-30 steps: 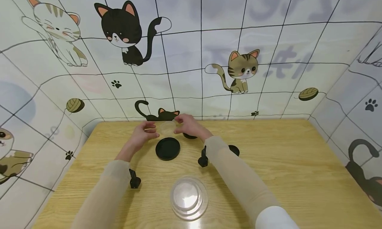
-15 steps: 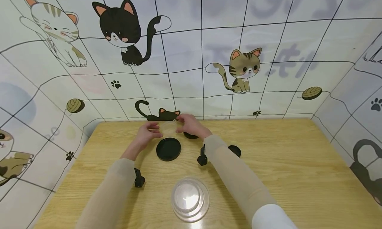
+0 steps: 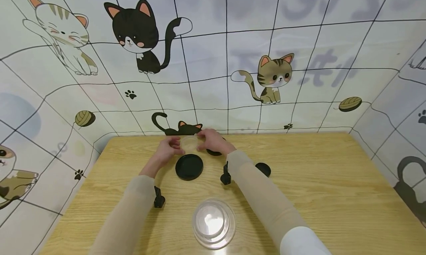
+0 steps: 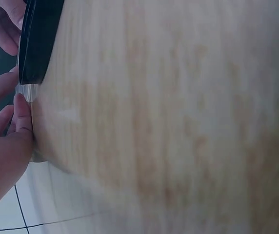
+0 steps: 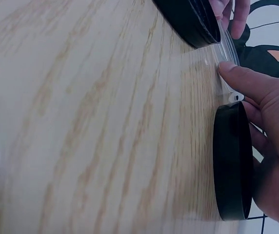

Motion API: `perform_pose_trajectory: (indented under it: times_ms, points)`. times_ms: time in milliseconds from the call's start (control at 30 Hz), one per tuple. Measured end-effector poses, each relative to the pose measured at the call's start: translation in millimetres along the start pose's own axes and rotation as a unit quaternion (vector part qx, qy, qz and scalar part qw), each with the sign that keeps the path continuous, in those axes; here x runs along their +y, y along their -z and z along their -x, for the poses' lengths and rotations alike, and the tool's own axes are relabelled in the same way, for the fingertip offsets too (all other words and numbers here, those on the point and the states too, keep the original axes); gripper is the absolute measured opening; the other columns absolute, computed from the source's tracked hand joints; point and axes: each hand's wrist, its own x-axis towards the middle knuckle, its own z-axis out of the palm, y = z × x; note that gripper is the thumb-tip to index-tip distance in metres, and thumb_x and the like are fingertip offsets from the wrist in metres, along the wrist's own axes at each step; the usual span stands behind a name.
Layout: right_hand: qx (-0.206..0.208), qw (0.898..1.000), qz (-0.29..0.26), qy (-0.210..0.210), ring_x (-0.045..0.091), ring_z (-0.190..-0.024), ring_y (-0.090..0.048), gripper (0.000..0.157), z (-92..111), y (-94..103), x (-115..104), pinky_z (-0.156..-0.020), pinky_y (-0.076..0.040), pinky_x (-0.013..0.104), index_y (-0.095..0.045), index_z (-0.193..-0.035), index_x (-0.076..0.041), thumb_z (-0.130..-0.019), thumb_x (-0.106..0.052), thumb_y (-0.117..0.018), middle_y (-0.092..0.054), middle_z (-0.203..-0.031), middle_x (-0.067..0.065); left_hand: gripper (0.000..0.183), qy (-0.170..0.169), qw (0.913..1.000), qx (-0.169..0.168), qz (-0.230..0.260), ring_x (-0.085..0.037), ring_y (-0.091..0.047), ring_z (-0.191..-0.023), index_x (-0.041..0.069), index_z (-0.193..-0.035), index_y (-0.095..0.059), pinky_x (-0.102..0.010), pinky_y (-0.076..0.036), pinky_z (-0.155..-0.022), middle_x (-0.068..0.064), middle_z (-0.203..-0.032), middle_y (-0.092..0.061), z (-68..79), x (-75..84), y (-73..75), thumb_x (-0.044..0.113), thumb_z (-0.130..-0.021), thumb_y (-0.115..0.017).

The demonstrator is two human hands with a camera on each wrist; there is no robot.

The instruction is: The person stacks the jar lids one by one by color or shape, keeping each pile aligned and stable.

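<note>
A clear, round plastic container (image 3: 189, 144) stands at the back edge of the table, between both hands. My left hand (image 3: 168, 149) holds its left side, fingers bent and thumb at the near edge. From the other side my right hand (image 3: 213, 141) grips it; in the right wrist view the thumb (image 5: 229, 67) lies on the clear wall (image 5: 226, 48). Just in front lies a large black round lid (image 3: 189, 167). A smaller black round lid (image 3: 214, 152) is partly hidden under the right hand. The right wrist view shows this lid (image 5: 229, 165) close beside the palm.
Another black round piece (image 3: 263, 169) lies right of the right forearm, partly covered by the sleeve. Near the front of the wooden table (image 3: 332, 196) sit clear round plastic pieces (image 3: 213, 223), stacked in rings. A cat-patterned wall cloth (image 3: 213, 63) rises behind the table's back edge.
My left hand has moved right, closing in on the clear container's side. The right hand stays nearly in place at the other side. The black lids have not moved on the table.
</note>
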Motion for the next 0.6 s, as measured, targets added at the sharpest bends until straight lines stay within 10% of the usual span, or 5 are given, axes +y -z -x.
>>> perform_pose_trajectory:
  times_ms: [300, 600]
  points:
    - [0.005, 0.998, 0.069, 0.0, 0.03, -0.124, -0.053, 0.051, -1.7, -2.6, -1.6, -0.105, -0.043, 0.043, -0.065, -0.136, -0.008, -0.093, -0.032, -0.078, -0.061, -0.132, 0.01, 0.065, -0.006, 0.9979, -0.002, -0.065, -0.027, -0.058, -0.104, -0.014, -0.142, -0.047, -0.021, -0.05, -0.08, -0.026, -0.125, -0.054, -2.8, 4.0, -3.8, -0.01, -0.083, -0.076]
    - [0.012, 1.0, -0.003, 0.006, 0.027, -0.123, -0.056, 0.053, 1.2, -1.3, -1.4, -0.105, -0.045, 0.041, -0.064, -0.137, -0.006, -0.092, -0.026, -0.08, -0.063, -0.131, 0.01, 0.066, 0.005, 0.9984, 0.005, -0.056, -0.021, -0.058, -0.096, -0.013, -0.141, -0.048, -0.019, -0.05, -0.074, -0.021, -0.116, -0.056, -3.2, 6.0, -5.3, -0.009, -0.082, -0.077]
